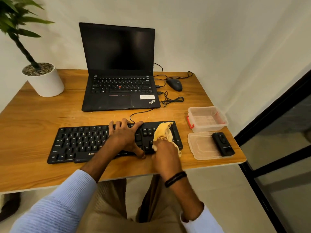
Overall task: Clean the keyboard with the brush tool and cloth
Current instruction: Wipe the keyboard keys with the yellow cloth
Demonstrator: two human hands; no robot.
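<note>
A black keyboard (80, 143) lies along the front of the wooden table (33, 125). My left hand (124, 135) grips its middle, fingers over the far edge and thumb at the near edge. My right hand (165, 155) holds a yellow cloth (164, 132) that is spread over the number pad at the keyboard's right end. The black brush tool (223, 144) rests on a clear plastic lid (202, 147) to the right of the keyboard, untouched.
An open black laptop (119, 69) stands behind the keyboard, with a wired mouse (175, 84) and coiled cables to its right. A clear plastic box (207, 118) with red clips sits at the right edge. A potted plant (42, 79) occupies the far left corner.
</note>
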